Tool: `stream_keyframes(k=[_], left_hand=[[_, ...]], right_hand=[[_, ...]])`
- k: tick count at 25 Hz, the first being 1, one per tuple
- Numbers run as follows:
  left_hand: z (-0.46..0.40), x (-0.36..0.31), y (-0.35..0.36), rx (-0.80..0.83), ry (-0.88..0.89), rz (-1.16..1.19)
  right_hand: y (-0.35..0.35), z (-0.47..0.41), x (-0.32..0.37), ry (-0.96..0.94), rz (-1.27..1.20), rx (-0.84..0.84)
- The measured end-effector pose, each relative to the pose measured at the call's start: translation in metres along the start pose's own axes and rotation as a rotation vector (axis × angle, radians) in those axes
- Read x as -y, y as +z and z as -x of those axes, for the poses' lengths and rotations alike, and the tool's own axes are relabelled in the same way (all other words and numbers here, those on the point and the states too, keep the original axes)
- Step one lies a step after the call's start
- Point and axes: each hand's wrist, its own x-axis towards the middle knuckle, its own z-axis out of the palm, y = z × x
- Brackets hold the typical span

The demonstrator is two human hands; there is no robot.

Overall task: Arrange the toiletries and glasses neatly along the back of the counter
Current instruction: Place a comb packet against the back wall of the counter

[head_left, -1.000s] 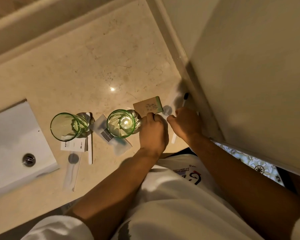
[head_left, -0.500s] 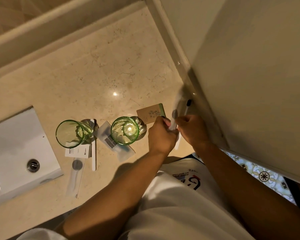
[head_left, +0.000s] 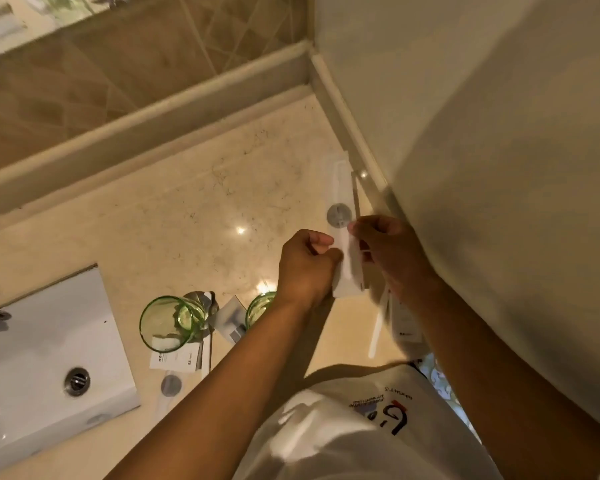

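Both my hands hold a long white wrapped toiletry packet [head_left: 340, 216] with a round grey sticker, lifted above the counter near the right wall. My left hand [head_left: 303, 268] pinches its lower left edge and my right hand [head_left: 388, 251] grips its right side. One green glass [head_left: 168, 322] lies tilted at the lower left. A second green glass [head_left: 260, 304] shows partly behind my left wrist. A small white packet [head_left: 231, 318] lies between the glasses. More white packets [head_left: 175, 360] lie below the first glass. The brown card box is hidden.
The white sink [head_left: 49, 358] with its drain sits at the lower left. A raised marble ledge [head_left: 146, 133] runs along the back of the beige counter [head_left: 187, 209], and a plain wall [head_left: 482, 168] closes the right side. Another white stick [head_left: 376, 327] lies under my right forearm.
My hands have lifted the long white packet off the counter and moved it up toward the back right corner. The view tilted up, now showing the back ledge and tiles.
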Motion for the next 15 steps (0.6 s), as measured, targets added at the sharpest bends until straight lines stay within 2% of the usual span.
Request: stream_keyframes(k=[6, 15], left_hand=[[-0.047, -0.022, -0.024, -0.046, -0.03, 0.056], [-0.11, -0.044, -0.027, -0.062, -0.032, 0.179]], right_hand=[[0.033, -0.032, 0.024, 0.016, -0.104, 0.017], [0.056, -0.098, 0.044, 0.046, -0.093, -0.021]])
